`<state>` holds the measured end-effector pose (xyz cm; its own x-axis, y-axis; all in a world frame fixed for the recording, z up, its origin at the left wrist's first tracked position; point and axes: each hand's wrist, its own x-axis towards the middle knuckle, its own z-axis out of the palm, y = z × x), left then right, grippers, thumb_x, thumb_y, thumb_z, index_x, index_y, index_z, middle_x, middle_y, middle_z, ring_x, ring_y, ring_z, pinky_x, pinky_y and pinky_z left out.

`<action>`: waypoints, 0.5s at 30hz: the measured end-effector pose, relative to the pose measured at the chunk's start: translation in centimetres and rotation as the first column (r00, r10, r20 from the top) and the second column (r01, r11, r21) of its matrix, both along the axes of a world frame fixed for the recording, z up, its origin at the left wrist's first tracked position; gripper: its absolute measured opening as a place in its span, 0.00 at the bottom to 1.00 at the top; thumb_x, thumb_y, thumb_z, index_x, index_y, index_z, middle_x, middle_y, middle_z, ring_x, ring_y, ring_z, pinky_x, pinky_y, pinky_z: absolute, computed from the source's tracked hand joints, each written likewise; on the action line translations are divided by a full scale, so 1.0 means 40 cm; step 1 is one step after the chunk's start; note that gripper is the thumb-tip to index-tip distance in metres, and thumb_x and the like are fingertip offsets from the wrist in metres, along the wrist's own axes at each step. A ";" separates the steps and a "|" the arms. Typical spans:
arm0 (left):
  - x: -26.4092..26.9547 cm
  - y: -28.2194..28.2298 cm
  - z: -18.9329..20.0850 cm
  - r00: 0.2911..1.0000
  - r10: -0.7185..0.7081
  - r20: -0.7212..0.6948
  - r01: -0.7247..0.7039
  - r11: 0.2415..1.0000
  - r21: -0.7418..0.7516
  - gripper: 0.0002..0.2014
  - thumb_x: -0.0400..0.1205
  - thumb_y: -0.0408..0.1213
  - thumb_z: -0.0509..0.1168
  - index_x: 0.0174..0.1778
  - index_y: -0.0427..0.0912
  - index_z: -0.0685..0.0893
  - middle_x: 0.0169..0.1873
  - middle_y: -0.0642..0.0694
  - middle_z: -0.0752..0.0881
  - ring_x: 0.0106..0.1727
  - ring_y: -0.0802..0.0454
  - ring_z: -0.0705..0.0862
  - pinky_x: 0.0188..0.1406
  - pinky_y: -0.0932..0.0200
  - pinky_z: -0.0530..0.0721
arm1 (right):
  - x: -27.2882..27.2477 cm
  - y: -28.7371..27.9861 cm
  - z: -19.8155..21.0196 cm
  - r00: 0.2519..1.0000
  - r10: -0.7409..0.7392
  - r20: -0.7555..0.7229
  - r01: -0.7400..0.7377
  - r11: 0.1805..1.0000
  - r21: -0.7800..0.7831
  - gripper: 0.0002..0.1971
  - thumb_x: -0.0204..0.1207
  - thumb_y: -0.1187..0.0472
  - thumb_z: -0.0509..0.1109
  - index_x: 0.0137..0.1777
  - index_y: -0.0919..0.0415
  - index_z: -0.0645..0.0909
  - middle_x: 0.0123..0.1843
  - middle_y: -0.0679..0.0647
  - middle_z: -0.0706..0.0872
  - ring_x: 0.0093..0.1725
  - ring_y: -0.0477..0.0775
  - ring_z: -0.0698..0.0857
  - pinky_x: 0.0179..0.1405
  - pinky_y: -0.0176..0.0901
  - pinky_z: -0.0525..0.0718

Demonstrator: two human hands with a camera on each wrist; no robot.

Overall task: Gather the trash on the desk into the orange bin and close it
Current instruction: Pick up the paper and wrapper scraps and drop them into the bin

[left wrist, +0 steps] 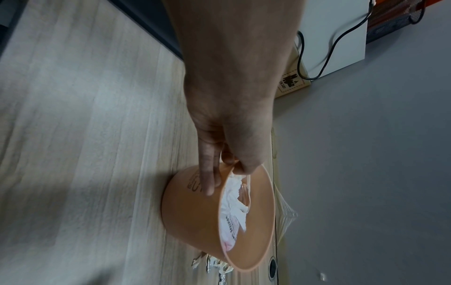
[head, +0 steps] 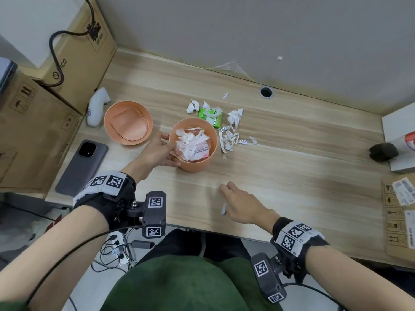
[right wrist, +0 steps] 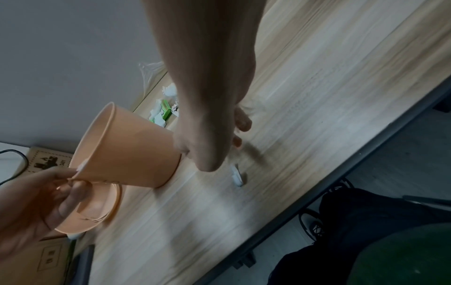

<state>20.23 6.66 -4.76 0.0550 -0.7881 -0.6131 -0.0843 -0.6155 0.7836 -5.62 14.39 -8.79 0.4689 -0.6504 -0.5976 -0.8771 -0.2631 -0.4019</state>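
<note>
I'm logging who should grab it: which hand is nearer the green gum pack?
Left. The left hand grips the orange bin beside the green gum pack; the right hand is near the desk's front edge.

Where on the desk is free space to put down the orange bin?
Bare wood lies on the desk right of the orange bin, between the scraps and the near edge, beyond the right hand. It is crowded behind the bin, and on its left by the lid and phone.
</note>
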 end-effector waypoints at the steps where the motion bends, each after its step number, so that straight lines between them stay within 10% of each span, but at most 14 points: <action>1: 0.000 0.000 -0.001 1.000 0.001 0.003 -0.001 1.000 -0.001 0.14 0.82 0.28 0.63 0.61 0.40 0.70 0.40 0.38 0.85 0.27 0.49 0.87 0.32 0.55 0.91 | -0.001 -0.001 -0.001 1.000 0.015 0.011 -0.015 1.000 -0.011 0.17 0.72 0.67 0.63 0.58 0.55 0.65 0.59 0.54 0.72 0.41 0.62 0.75 0.33 0.51 0.73; 6: -0.001 -0.001 -0.007 1.000 0.006 0.009 -0.006 1.000 -0.007 0.13 0.82 0.28 0.63 0.61 0.40 0.70 0.39 0.39 0.84 0.29 0.47 0.87 0.32 0.55 0.91 | -0.014 0.008 -0.005 0.995 0.093 -0.045 -0.093 0.996 0.009 0.15 0.71 0.66 0.58 0.57 0.53 0.69 0.58 0.54 0.79 0.46 0.67 0.81 0.39 0.48 0.71; 11: 0.000 -0.002 -0.010 1.000 -0.005 0.019 0.005 1.000 -0.007 0.13 0.83 0.30 0.63 0.62 0.39 0.70 0.41 0.38 0.84 0.28 0.48 0.87 0.33 0.55 0.91 | -0.018 0.019 -0.038 0.994 0.044 -0.102 -0.045 0.999 -0.007 0.27 0.70 0.34 0.65 0.54 0.53 0.61 0.55 0.55 0.81 0.45 0.66 0.81 0.39 0.51 0.71; 15: 0.001 -0.003 -0.016 1.000 0.004 0.025 -0.004 1.000 -0.004 0.13 0.84 0.31 0.63 0.62 0.40 0.70 0.44 0.37 0.83 0.26 0.51 0.87 0.33 0.54 0.91 | -0.004 0.018 -0.073 0.990 0.111 -0.092 -0.116 0.991 -0.061 0.12 0.79 0.52 0.59 0.58 0.56 0.66 0.58 0.57 0.84 0.47 0.67 0.83 0.38 0.52 0.76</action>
